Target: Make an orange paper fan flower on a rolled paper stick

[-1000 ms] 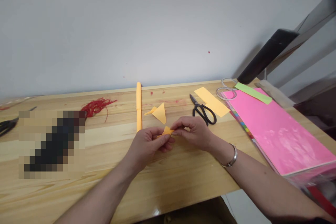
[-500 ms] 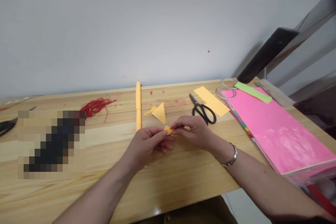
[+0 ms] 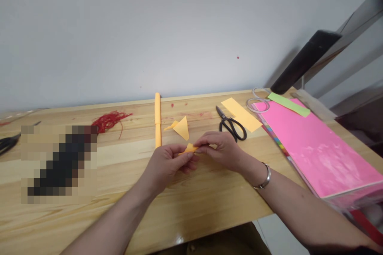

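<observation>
Both hands meet over the middle of the wooden table point(image 3: 209, 203) and pinch a small folded piece of orange paper point(image 3: 190, 149) between them. My left hand point(image 3: 169, 163) grips its left end with thumb and fingers closed. My right hand point(image 3: 220, 149), with a silver bracelet point(image 3: 265, 178) on its wrist, pinches the right end. Just behind the hands lies an orange paper triangle point(image 3: 182, 128), and to its left a long rolled orange paper tube point(image 3: 158, 119).
Black scissors point(image 3: 231, 126) lie right of the hands, beside an orange paper strip point(image 3: 241, 114). A stack of pink sheets point(image 3: 314, 147) with a green strip point(image 3: 289, 104) and silver scissors point(image 3: 256, 101) fills the right side. Red thread point(image 3: 110, 120) lies at the left rear.
The fingers have shifted slightly on the small orange paper, which shows a bit more between the hands than half a second ago. Everything else is unmoved.
</observation>
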### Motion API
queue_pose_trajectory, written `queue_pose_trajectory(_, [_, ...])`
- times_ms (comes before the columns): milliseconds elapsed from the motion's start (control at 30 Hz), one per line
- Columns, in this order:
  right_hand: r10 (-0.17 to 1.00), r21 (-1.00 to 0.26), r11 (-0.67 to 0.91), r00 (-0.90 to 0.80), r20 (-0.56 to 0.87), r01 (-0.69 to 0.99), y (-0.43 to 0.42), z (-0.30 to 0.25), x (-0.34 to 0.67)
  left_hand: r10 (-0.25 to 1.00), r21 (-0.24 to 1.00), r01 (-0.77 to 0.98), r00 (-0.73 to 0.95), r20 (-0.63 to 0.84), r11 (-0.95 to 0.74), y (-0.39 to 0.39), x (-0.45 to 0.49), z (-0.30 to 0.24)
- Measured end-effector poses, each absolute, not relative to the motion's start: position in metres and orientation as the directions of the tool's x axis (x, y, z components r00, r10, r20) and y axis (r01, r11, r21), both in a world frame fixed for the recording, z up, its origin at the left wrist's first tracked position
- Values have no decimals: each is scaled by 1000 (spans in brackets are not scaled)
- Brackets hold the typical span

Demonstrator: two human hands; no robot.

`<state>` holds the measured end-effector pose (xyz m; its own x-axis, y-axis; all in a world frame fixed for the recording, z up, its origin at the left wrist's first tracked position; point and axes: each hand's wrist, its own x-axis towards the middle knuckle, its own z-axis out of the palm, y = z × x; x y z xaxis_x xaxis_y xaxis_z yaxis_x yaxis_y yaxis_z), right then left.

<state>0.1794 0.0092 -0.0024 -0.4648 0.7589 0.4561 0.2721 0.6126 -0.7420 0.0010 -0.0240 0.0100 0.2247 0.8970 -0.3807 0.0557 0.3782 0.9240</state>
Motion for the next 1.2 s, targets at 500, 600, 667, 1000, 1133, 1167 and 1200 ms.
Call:
queue_pose_trajectory(500, [703, -658, 692, -487, 518, 298, 9, -4, 184, 977, 966, 163, 40, -211, 202, -26, 2, 11])
queue_pose_trajectory(600, [701, -659, 691, -494, 513, 296, 8, -4, 185, 991, 982, 133, 9, -136, 134, -26, 3, 9])
queue_pose_trajectory(667, [702, -657, 692, -495, 513, 300, 8, -4, 185, 997, 986, 152, -10, -72, 73, -27, 3, 7])
queue_pose_trajectory(1000, [682, -588, 723, -514, 521, 363, 8, -3, 186, 972, 799, 564, 33, 231, -209, -30, -2, -1])
queue_pose_trajectory(1133, [674, -567, 731, -531, 514, 380, 8, -3, 186, 955, 727, 634, 65, 290, -264, -29, -3, -3])
queue_pose_trajectory(1167, [672, -561, 733, -536, 512, 383, 8, -3, 186, 953, 714, 646, 69, 296, -269, -29, -3, -3])
queue_pose_trajectory(1200, [670, -557, 735, -540, 510, 387, 8, -2, 186, 951, 705, 655, 72, 299, -272, -29, -3, -3])
